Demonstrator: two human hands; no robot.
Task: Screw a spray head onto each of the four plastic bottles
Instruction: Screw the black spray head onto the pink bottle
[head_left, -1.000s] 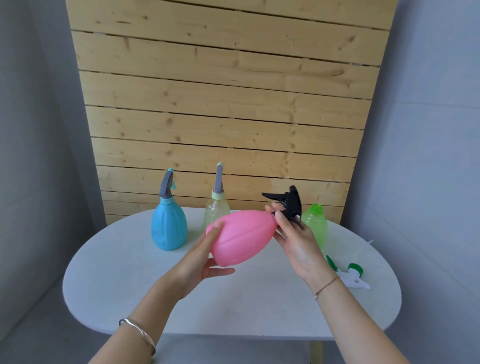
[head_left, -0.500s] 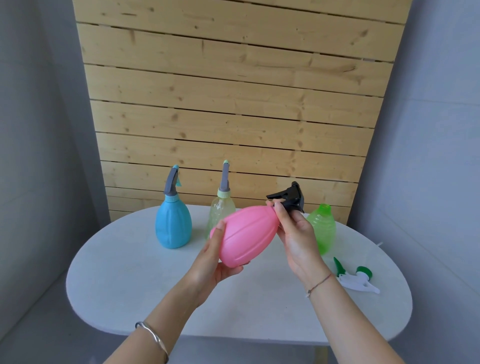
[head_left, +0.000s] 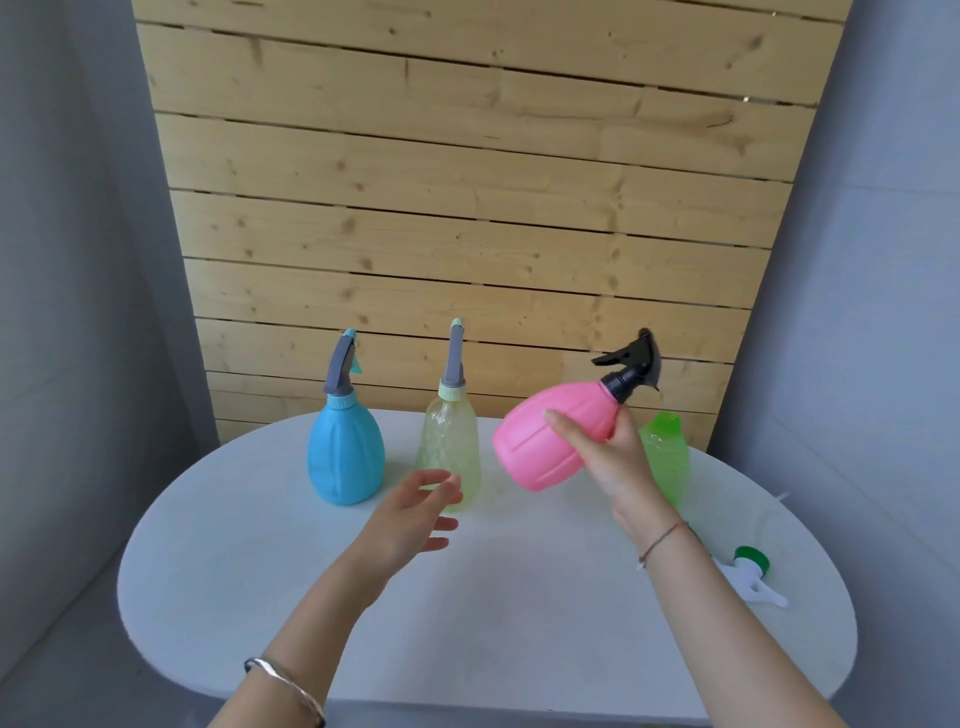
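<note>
Pink bottle (head_left: 550, 441) is held clear of the white table (head_left: 519, 613), tilted with its base toward 8 o'clock and its neck toward 2 o'clock. Right hand (head_left: 615, 462) clasps it around the shoulder just below the neck, thumb across the near face, remaining fingers hidden behind the body. Black spray head (head_left: 631, 366) sits on the neck, trigger pointing to 10 o'clock; whether it is fully threaded home cannot be determined.

Left hand (head_left: 415, 512) is spread, fingers apart, holding nothing, at 8 o'clock of the pink bottle and apart from it, above the table.

Blue bottle (head_left: 345, 454) and pale yellow bottle (head_left: 449, 447) stand upright at the table's 12 o'clock side, each carrying a grey spray head. Green bottle (head_left: 667, 457) stands behind the right wrist, partly covered, with a bare neck. White-and-green spray head (head_left: 750, 571) lies on the table at 3 o'clock, partly covered by the right forearm.

No brand, label or legible writing appears on any bottle. Left fingertips are blurred. Both forearms are cut off by the lower frame edge. Each wrist carries a bracelet.
</note>
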